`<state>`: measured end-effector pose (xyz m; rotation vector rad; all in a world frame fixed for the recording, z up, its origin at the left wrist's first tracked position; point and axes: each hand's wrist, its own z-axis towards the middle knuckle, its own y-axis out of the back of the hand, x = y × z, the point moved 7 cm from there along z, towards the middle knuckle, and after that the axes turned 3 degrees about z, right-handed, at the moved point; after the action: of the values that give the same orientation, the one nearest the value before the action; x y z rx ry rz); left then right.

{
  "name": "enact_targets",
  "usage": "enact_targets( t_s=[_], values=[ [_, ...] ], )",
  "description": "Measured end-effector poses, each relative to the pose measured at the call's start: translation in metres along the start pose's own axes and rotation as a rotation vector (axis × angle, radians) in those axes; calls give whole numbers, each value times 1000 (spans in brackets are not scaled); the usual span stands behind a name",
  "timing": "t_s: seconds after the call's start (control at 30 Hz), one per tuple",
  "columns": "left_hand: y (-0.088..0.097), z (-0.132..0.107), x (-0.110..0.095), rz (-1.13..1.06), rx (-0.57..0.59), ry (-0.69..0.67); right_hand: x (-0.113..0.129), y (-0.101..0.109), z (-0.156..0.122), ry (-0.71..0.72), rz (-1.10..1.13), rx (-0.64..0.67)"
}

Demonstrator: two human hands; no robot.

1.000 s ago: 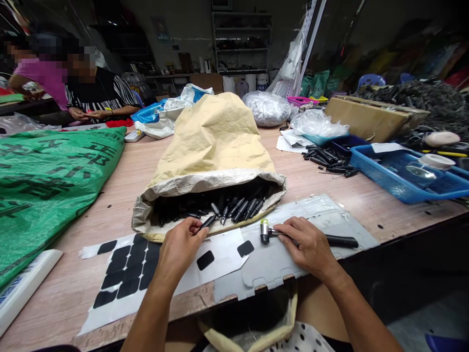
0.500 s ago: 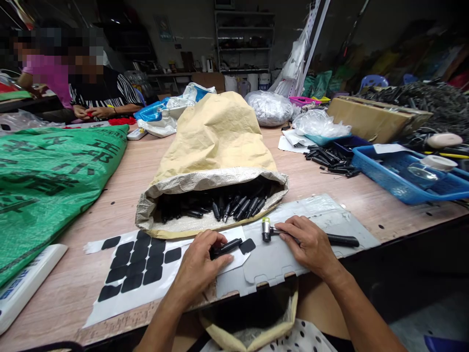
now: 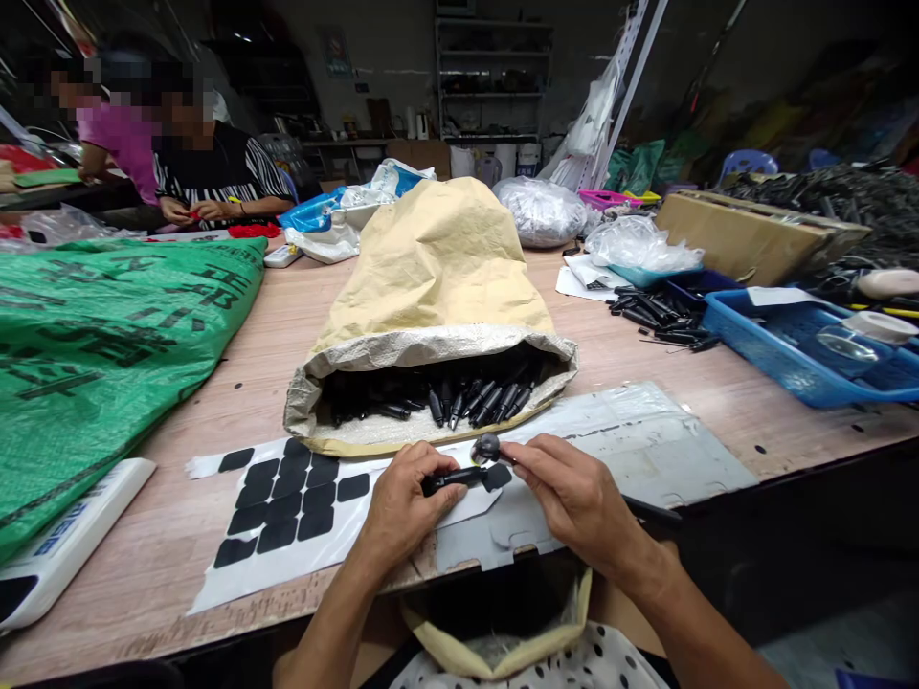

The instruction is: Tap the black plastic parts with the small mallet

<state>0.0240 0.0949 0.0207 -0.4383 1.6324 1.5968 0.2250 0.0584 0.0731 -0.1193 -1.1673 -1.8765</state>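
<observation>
Pinched in the fingers of my left hand [image 3: 408, 498] is a black pen-like tube [image 3: 468, 476], lying nearly level over the white sheet. A black rounded patch [image 3: 498, 477] shows at its right end. My right hand [image 3: 585, 493] is closed round a small mallet [image 3: 486, 448], its head raised just above the tube's right part and its black handle pointing out to the right. Behind both hands lies a yellow woven sack [image 3: 437, 268], its mouth facing me with many similar black pieces [image 3: 495, 397] inside. Several black rounded squares [image 3: 287, 502] lie on the white sheet [image 3: 215, 588] to the left.
A grey board [image 3: 638, 440] lies along the front edge. On the right are loose black parts [image 3: 657, 316] and a blue basket [image 3: 782, 359]. A green sack [image 3: 129, 325] and a white box [image 3: 78, 536] occupy the left. Two people [image 3: 215, 177] sit beyond. An open sack rests at my lap.
My right hand has lifted the mallet off the board and swung its head left and over the tube. My left hand keeps the tube. The whole view has shifted slightly.
</observation>
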Motion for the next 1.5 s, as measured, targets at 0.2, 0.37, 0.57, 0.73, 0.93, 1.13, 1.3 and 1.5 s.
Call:
enact_targets(
  t_s=[0.2, 0.37, 0.57, 0.73, 0.93, 1.13, 1.3, 1.5],
  values=[
    [-1, 1, 0, -11, -4, -12, 21, -21, 1, 44, -57, 42],
    [-1, 0, -1, -25, -6, -11, 18, -18, 0, 8, -88, 30],
    [-1, 0, 1, -34, -13, 1, 10, -11, -8, -25, -48, 7],
    [-1, -1, 2, -27, -13, -3, -1, -4, -11, -68, 8, -42],
    [-1, 0, 2, -27, 18, -3, -39, 24, -22, -130, -51, -94],
    [-1, 0, 0, 37, 5, 2, -79, 28, -38, -82, -250, 16],
    [-3, 0, 1, 84, -6, 3, -86, 27, -40, -59, -263, -14],
    [-5, 1, 3, 119, -8, 4, -85, 26, -41, -78, -297, -18]
  ],
)
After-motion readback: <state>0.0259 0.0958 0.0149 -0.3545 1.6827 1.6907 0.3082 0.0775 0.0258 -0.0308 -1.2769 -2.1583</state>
